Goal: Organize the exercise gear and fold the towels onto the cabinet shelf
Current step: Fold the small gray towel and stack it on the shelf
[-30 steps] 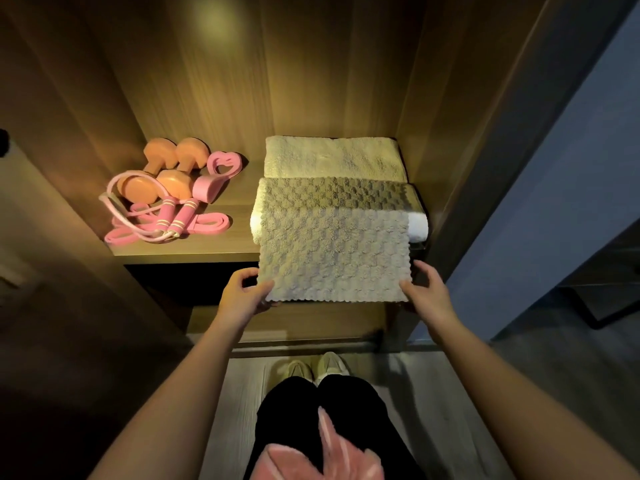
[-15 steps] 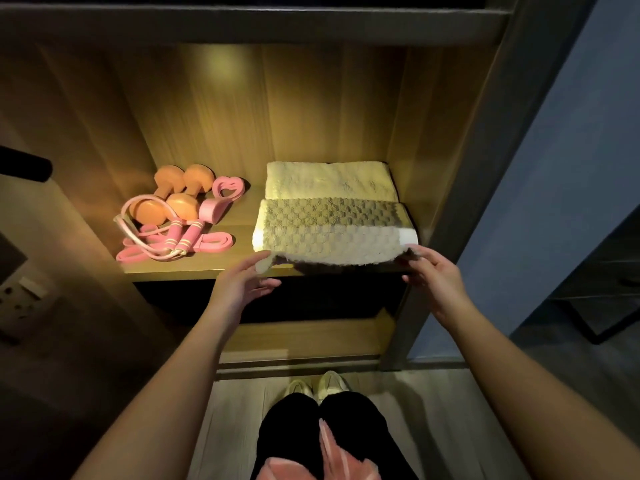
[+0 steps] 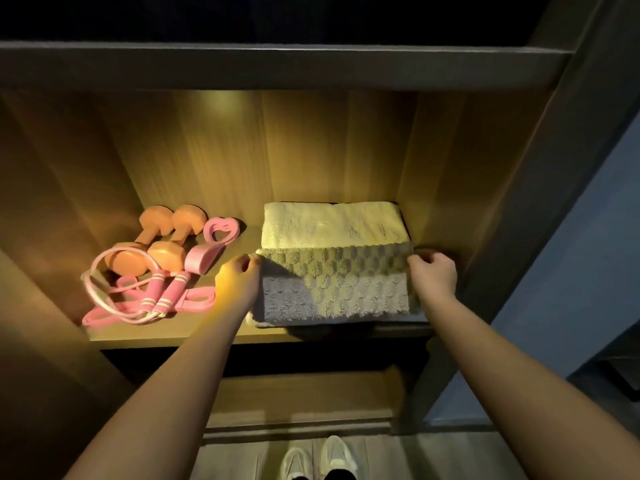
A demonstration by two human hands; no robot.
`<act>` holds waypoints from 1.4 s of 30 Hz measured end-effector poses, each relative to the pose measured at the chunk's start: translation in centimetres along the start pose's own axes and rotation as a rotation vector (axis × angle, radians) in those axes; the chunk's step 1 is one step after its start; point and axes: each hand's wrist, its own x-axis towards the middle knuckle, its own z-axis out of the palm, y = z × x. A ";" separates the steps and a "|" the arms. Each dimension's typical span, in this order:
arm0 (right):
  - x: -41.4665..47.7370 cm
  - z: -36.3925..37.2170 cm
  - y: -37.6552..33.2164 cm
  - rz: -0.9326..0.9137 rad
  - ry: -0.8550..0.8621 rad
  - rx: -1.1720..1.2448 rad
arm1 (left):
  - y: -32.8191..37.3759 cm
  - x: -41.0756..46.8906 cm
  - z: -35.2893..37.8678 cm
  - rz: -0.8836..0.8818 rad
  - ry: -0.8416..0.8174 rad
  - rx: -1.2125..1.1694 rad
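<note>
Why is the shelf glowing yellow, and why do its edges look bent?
Head view: a warm glare high on the back panel lights the cream towel and the left hand; the left part of the grey towel lies in shadow; the wide lens bows the upper shelf edge.

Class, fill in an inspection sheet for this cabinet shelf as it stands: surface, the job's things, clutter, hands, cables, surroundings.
Surface: wooden shelf, lit from above, with gear on the left and towels on the right.
Job's things: grey towel folded at the front; cream towel folded behind it, touching it; two orange dumbbells, pink skipping rope, pink band and heart-shaped ring grouped together.
Clutter: nothing seen.
Hands: left hand and right hand each pinch a far corner of the grey towel.
Cables: nothing seen.
Surroundings: lower shelf below, white shoes on the floor, blue wall at right.
</note>
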 end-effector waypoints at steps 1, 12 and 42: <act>0.9 0.5 0.1 -0.003 0.011 -0.083 | 0.0 0.9 0.5 0.028 -0.009 0.065; 5.1 3.6 1.0 -0.101 -0.061 -0.772 | 0.0 5.6 3.6 0.064 -0.076 0.481; -2.3 -5.2 0.9 -0.053 -0.361 0.291 | 0.5 -5.6 -7.2 0.159 0.028 -0.256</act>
